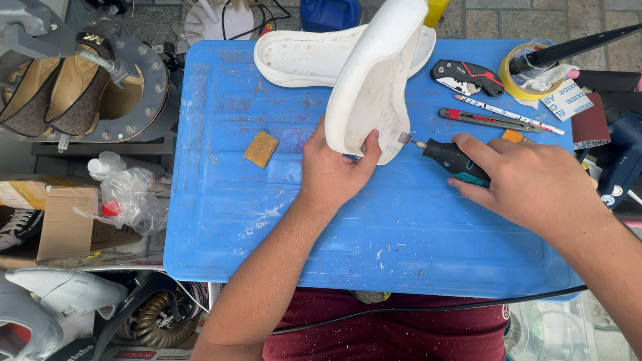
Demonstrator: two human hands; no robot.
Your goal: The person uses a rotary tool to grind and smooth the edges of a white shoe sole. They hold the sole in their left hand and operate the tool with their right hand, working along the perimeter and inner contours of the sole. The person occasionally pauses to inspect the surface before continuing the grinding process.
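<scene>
White shoe sole (374, 80) held upright over blue worktop (227, 220), gripped at its lower edge by left hand (334, 170). Right hand (528, 184) clenched round rotary tool (451, 159), bit at sole's edge. Grinding underway; next calls for steady, light pressure.

Bright even daylight, soft shadows, sharp focus
</scene>
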